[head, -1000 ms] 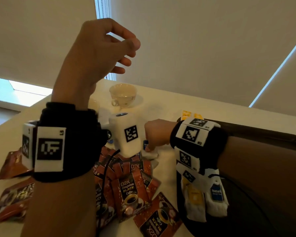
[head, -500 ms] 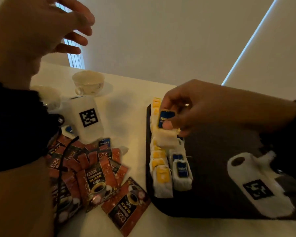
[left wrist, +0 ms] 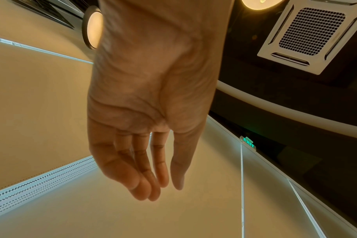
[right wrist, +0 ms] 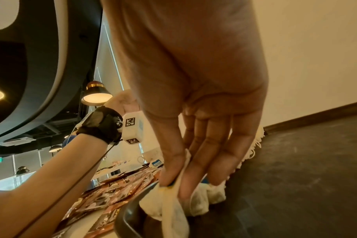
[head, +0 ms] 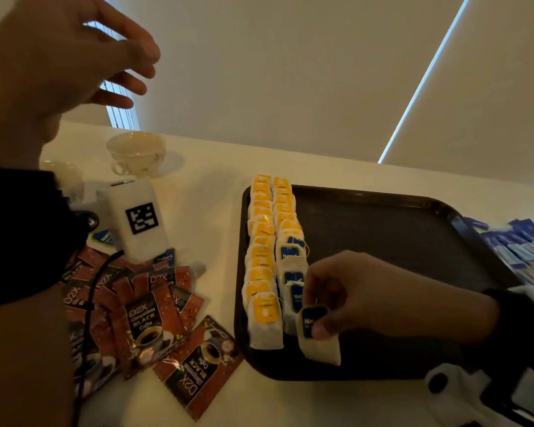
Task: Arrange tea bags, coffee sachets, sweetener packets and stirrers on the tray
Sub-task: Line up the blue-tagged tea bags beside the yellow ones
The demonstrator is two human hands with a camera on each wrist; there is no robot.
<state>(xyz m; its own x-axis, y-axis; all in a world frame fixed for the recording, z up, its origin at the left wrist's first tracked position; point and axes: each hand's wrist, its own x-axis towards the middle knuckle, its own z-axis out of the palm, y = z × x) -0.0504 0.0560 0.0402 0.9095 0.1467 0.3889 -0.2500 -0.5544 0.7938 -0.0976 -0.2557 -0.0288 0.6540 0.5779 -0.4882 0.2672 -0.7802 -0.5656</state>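
Note:
A dark tray [head: 398,235] lies on the white table, with two rows of tea bags along its left side: yellow-tagged ones [head: 261,251] and blue-tagged ones [head: 290,263]. My right hand [head: 316,325] pinches a blue-tagged tea bag [head: 319,343] by its tag at the near end of the blue row, low over the tray [right wrist: 295,185]; the wrist view shows thumb and forefinger on the tea bag [right wrist: 173,214]. My left hand [head: 127,69] is raised high at the left, fingers loose and holding nothing, as the left hand [left wrist: 157,185] also shows.
Red-brown coffee sachets [head: 145,318] lie in a heap left of the tray, with a few blue-tagged tea bags [head: 165,257] behind them. A teacup [head: 136,152] on a saucer stands at the back. Blue sweetener packets [head: 524,245] lie right of the tray.
My right hand took a blue-tagged tea bag from the pile by the sachets, carried it over the tray and has lowered it to the near end of the blue row. The left hand stays raised.

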